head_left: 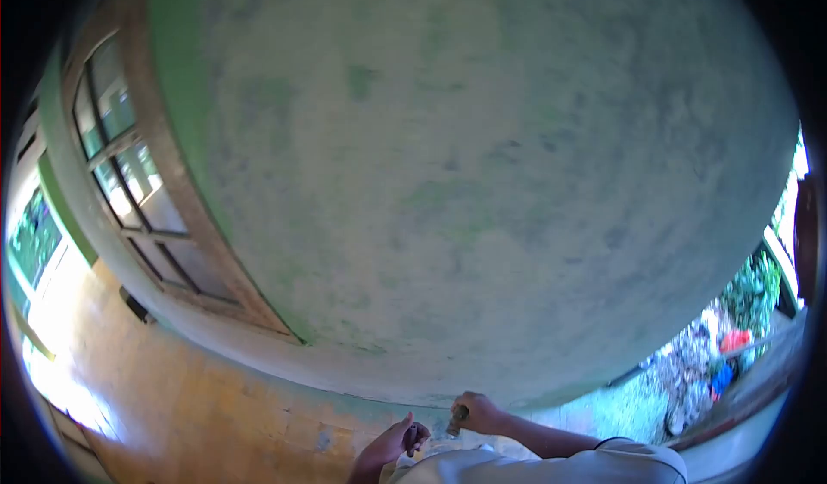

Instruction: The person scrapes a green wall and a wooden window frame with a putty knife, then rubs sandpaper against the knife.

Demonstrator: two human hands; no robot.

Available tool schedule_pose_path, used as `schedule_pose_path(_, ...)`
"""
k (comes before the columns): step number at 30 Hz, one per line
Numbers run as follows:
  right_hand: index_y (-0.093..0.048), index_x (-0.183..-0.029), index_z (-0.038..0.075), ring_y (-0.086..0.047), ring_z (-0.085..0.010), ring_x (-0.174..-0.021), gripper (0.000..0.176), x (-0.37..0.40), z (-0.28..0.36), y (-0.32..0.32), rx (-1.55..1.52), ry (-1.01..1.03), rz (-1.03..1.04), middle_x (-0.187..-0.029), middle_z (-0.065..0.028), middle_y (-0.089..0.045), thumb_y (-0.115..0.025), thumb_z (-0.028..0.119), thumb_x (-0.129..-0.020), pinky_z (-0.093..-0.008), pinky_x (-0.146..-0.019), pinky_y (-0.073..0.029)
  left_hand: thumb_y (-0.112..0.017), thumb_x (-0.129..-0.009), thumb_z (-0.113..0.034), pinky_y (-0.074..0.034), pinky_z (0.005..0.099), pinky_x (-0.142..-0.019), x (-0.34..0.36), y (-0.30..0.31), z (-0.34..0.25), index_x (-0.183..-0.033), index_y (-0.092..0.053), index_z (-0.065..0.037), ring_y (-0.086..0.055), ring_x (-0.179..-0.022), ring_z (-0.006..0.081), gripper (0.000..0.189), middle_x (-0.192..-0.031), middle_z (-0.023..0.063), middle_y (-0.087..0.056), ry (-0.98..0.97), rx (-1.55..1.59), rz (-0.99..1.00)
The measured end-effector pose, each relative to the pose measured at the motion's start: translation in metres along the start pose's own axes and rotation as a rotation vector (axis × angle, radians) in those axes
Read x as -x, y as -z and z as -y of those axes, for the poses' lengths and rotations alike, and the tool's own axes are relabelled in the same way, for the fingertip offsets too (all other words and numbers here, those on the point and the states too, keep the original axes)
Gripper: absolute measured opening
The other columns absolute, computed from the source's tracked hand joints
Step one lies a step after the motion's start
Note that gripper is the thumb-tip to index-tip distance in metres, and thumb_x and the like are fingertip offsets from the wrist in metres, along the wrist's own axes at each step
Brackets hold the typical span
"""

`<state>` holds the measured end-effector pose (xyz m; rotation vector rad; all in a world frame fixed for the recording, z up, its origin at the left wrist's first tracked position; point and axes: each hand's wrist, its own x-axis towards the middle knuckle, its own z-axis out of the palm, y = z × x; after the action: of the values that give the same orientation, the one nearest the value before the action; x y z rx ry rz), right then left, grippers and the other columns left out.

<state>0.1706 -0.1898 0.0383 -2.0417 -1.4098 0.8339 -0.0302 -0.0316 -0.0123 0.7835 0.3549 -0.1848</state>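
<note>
Low in the head view, my right hand (475, 412) is closed around a small object that I cannot make out, with a pale part showing below the fingers. To its left is my left hand (405, 441), its thumb pointing up and its fingers curled; whether it holds something dark is too small to tell. The two hands are apart, in front of my light-coloured shirt (482, 467). Beyond them rises a large wall (482, 208) with patchy grey and green paint.
A wood-framed window (142, 182) is set in the wall at the left. Tiled floor (215, 398) runs along the wall's foot, with a dark object (135, 306) near it. At the right are plants (752, 294) and a heap of debris (689, 376).
</note>
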Motion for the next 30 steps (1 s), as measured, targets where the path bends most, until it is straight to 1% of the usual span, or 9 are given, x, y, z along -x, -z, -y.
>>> schedule_pose_path(2, -0.062, -0.088, 0.005, -0.062, -0.0284, -0.076, 0.032, 0.007, 0.001, 0.013, -0.067, 0.033, -0.256, -0.082, -0.0134, -0.062, -0.078, 0.027, -0.070, -0.0361, -0.070, -0.049, -0.037, -0.095, -0.052, -0.040, 0.0246, -0.050, -0.022, -0.001, 0.003, -0.087, -0.061, 0.000, -0.050, -0.060, 0.0113, 0.058, -0.071, 0.0045, -0.054, 0.049, -0.027, 0.036)
schedule_pose_path(10, -0.059, -0.092, 0.002, -0.060, -0.0150, -0.068, 0.030, 0.068, -0.032, 0.051, -0.426, -0.247, -0.468, -0.072, -0.0059, -0.061, -0.076, 0.018, -0.073, -0.0288, -0.061, -0.048, -0.038, -0.093, -0.055, -0.042, 0.0270, -0.054, -0.077, -0.080, -0.003, -0.091, -0.061, 0.000, -0.051, -0.062, 0.0145, 0.060, -0.078, 0.0057, -0.055, 0.246, -0.312, 0.045)
schedule_pose_path(12, -0.055, -0.101, 0.003, -0.059, -0.0136, -0.072, 0.035, 0.080, -0.046, 0.055, -0.878, -0.382, -0.361, -0.079, -0.0046, -0.060, -0.074, 0.013, -0.074, -0.0279, -0.061, -0.048, -0.039, -0.093, -0.055, -0.042, 0.0259, -0.052, -0.090, -0.108, 0.000, -0.107, -0.056, -0.001, -0.051, -0.061, 0.0131, 0.058, -0.080, 0.0058, -0.056, 0.148, -0.159, 0.060)
schedule_pose_path(18, -0.049, -0.111, 0.004, -0.057, -0.0134, -0.080, 0.037, 0.117, -0.068, 0.068, -1.253, -0.317, -0.212, -0.098, -0.0087, -0.056, -0.065, 0.007, -0.078, -0.0270, -0.071, -0.048, -0.051, -0.090, -0.049, -0.041, 0.0232, -0.048, -0.134, -0.164, 0.015, -0.123, -0.047, -0.007, -0.050, -0.059, 0.0083, 0.054, -0.080, 0.0007, -0.055, -0.047, -0.267, 0.013)
schedule_pose_path(21, -0.047, -0.113, 0.003, -0.058, -0.0145, -0.080, 0.033, 0.128, -0.083, 0.067, -1.148, -0.255, -0.133, -0.100, -0.0086, -0.055, -0.060, 0.008, -0.083, -0.0271, -0.072, -0.049, -0.062, -0.089, -0.032, -0.040, 0.0204, -0.050, -0.150, -0.191, 0.023, -0.122, -0.049, -0.007, -0.047, -0.059, 0.0050, 0.043, -0.082, -0.0025, -0.056, -0.143, -0.420, -0.081)
schedule_pose_path(22, -0.043, -0.118, 0.005, -0.059, -0.0151, -0.077, 0.034, 0.130, -0.084, 0.065, -1.131, -0.126, -0.197, -0.100, -0.0084, -0.055, -0.055, 0.011, -0.087, -0.0283, -0.069, -0.050, -0.061, -0.090, -0.028, -0.044, 0.0214, -0.059, -0.155, -0.200, 0.024, -0.120, -0.051, -0.005, -0.052, -0.068, 0.0065, 0.038, -0.085, -0.0009, -0.058, -0.209, -0.486, -0.076)
schedule_pose_path(24, -0.041, -0.120, 0.006, -0.058, -0.0138, -0.074, 0.036, 0.140, -0.075, 0.078, -1.207, -0.137, -0.225, -0.097, -0.0091, -0.055, -0.055, 0.010, -0.087, -0.0273, -0.064, -0.049, -0.058, -0.093, -0.025, -0.047, 0.0232, -0.076, -0.163, -0.215, 0.023, -0.117, -0.055, -0.002, -0.057, -0.084, 0.0096, 0.034, -0.093, 0.0021, -0.061, -0.274, -0.535, -0.036)
schedule_pose_path(29, -0.039, -0.116, 0.008, -0.054, -0.0108, -0.063, 0.030, 0.155, -0.073, 0.111, -1.221, -0.156, -0.249, -0.093, -0.0093, -0.055, -0.052, 0.007, -0.089, -0.0251, -0.052, -0.044, -0.057, -0.093, -0.024, -0.048, 0.0237, -0.070, -0.175, -0.260, 0.009, -0.116, -0.055, -0.001, -0.058, -0.080, 0.0090, 0.033, -0.090, 0.0027, -0.059, -0.366, -0.531, -0.061)
schedule_pose_path(30, -0.039, -0.114, 0.008, -0.052, -0.0102, -0.060, 0.027, 0.155, -0.069, 0.116, -1.226, -0.077, -0.375, -0.091, -0.0088, -0.055, -0.052, 0.006, -0.089, -0.0245, -0.050, -0.043, -0.056, -0.093, -0.023, -0.047, 0.0232, -0.064, -0.175, -0.271, 0.003, -0.116, -0.055, -0.001, -0.057, -0.077, 0.0087, 0.032, -0.089, 0.0028, -0.058, -0.434, -0.506, -0.036)
